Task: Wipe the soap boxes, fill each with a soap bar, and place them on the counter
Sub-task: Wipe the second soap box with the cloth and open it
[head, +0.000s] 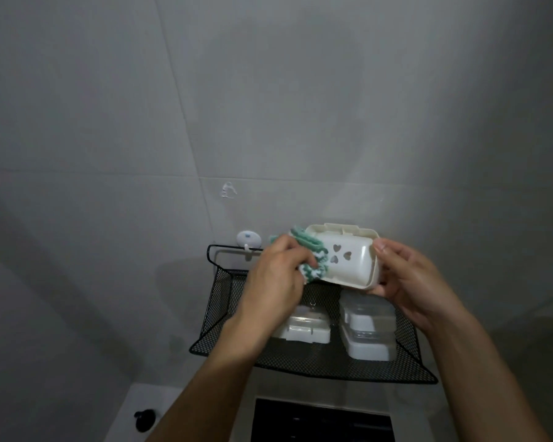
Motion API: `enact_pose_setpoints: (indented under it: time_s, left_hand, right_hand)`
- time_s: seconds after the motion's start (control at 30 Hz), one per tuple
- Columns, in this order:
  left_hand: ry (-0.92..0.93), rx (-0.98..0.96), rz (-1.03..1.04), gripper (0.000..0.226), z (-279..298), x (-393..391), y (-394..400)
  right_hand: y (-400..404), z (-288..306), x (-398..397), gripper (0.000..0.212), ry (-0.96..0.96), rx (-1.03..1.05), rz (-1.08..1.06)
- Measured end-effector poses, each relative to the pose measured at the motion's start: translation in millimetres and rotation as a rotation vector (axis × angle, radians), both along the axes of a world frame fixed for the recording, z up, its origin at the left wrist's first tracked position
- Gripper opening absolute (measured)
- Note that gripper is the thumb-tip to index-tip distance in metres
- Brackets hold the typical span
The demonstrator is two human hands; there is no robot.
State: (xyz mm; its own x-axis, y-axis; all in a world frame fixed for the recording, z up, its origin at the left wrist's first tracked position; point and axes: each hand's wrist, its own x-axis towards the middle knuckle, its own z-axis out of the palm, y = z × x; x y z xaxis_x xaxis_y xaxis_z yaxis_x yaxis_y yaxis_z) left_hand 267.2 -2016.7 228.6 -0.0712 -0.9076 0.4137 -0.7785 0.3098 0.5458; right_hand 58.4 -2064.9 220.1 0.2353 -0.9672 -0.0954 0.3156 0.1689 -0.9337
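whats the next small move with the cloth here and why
Probably drag the green-and-white cloth rightward across the cream soap box: the left hand presses it only on the box's left end, while the right hand steadies the other end above the mesh basket.

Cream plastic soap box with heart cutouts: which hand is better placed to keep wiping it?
Left hand: it grips the green-and-white cloth against the box; the right hand holds the box's end.
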Motion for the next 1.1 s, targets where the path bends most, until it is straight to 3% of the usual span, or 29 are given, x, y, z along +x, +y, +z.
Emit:
enact_pose_setpoints:
  time_s: [0.3, 0.43, 0.57, 0.73, 0.93, 1.1]
  left_hand:
    - [-0.099, 0.25, 0.084, 0.033, -47.4, 12.3, 2.1]
    - [-0.167, 0.391, 0.033, 0.049, -65.9, 11.3, 2.9]
    - [-0.144, 0.235, 0.017, 0.087, -50.9, 10.2, -1.3]
    - [-0.103, 0.014, -0.147, 0.116, -18.8, -11.7, -4.7]
    - [-0.025, -0.085, -0.163, 0.088, -13.8, -11.8, -7.9]
    - [0.352, 0.085, -0.193, 0.086, -16.9, 11.1, -7.9]
  right_hand:
    - [1.5, -8.7, -15.5, 0.021, 0.211, -0.074, -0.046]
    - [3.4, -6.7, -12.0, 0.032, 0.245, -0.113, -0.067]
    - [5.3, -5.1, -2.8, 0.026, 0.355, -0.157, -0.093]
    - [6.4, 1.1, 18.6, 0.019, 0.527, -0.272, -0.133]
    - [3.9, 9.7, 28.6, 0.033, 0.612, -0.318, -0.059]
    - [5.5, 3.9, 20.5, 0.019, 0.433, -0.238, -0.043]
